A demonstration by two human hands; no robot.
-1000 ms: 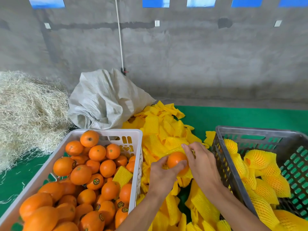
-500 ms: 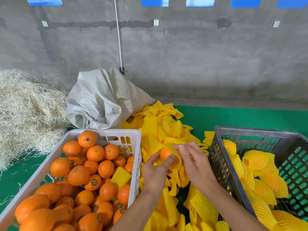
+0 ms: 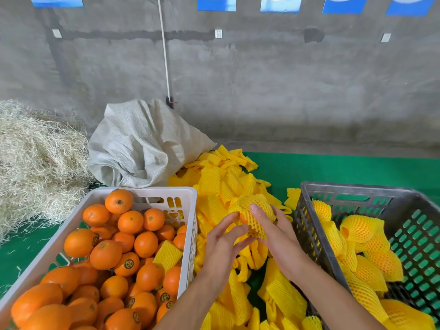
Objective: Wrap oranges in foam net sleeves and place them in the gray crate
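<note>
An orange almost fully inside a yellow foam net sleeve (image 3: 256, 214) is held above the sleeve pile. My right hand (image 3: 276, 236) grips it, thumb on top and fingers underneath. My left hand (image 3: 221, 244) touches its left side with straight fingers, where a bit of bare orange peel shows. The gray crate (image 3: 357, 194) at the right holds several wrapped oranges (image 3: 357, 228). A white crate (image 3: 152, 192) at the left is full of bare oranges (image 3: 104, 253).
A heap of loose yellow foam sleeves (image 3: 214, 179) lies between the two crates on the green mat (image 3: 333, 167). A gray woven sack (image 3: 142, 144) and a straw pile (image 3: 35, 158) sit behind the white crate. A concrete wall stands at the back.
The bare orange held between both hands has gone into a foam sleeve, which now covers nearly all of it. Both hands shifted slightly right, toward the gray crate.
</note>
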